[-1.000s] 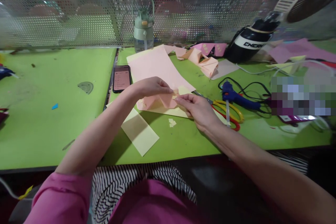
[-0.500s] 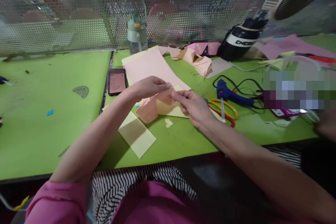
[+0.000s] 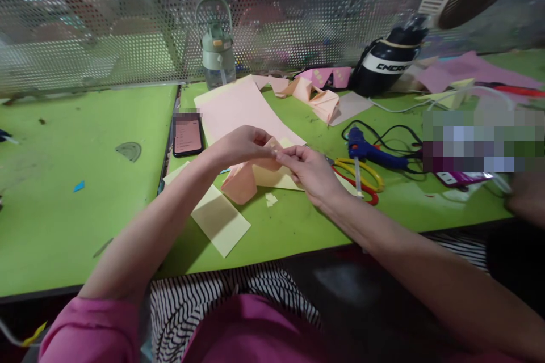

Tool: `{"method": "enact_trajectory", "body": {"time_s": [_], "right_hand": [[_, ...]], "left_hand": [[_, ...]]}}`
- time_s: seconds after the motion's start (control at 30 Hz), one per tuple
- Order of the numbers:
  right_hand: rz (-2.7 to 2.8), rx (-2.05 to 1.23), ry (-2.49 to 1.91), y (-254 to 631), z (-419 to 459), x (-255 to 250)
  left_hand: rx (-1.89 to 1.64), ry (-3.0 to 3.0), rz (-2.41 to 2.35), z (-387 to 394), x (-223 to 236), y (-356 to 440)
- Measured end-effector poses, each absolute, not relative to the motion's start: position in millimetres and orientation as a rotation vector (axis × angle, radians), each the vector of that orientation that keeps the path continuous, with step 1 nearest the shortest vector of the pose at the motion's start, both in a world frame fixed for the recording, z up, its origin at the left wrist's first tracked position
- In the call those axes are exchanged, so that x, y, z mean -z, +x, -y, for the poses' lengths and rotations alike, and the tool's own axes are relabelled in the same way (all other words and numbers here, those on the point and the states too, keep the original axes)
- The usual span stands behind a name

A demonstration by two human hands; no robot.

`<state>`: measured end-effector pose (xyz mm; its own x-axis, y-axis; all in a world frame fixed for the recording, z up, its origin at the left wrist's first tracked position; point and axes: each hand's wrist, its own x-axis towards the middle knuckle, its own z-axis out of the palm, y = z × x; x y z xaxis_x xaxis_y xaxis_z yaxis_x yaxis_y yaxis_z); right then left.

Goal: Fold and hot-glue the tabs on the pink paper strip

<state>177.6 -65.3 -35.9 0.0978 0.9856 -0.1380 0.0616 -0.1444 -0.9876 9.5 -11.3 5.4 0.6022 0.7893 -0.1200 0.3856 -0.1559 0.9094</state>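
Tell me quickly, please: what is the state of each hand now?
Left hand: closed, holding the folded peach paper.
Right hand: closed, pinching the same paper.

Peach paper (image 3: pixel 240 184), lime-green tabletop (image 3: pixel 276 232), black-and-white striped cloth (image 3: pixel 176 309)

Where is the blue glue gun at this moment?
In the head view, the blue glue gun lies on the green table right of centre, to the right of the person's right hand and just beyond the scissors.

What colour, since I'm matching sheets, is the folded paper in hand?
Peach-pink; the folded paper shows best in the head view.
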Motion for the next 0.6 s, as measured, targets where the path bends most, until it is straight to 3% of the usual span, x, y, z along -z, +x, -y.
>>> {"method": "enact_trajectory", "body": {"time_s": [0.6], "right_hand": [[1.209,-1.116,-1.479,180.0,69.9,39.2]], "left_hand": [[-0.445,1.985,-1.091,21.4,-13.8,14.1]]}}
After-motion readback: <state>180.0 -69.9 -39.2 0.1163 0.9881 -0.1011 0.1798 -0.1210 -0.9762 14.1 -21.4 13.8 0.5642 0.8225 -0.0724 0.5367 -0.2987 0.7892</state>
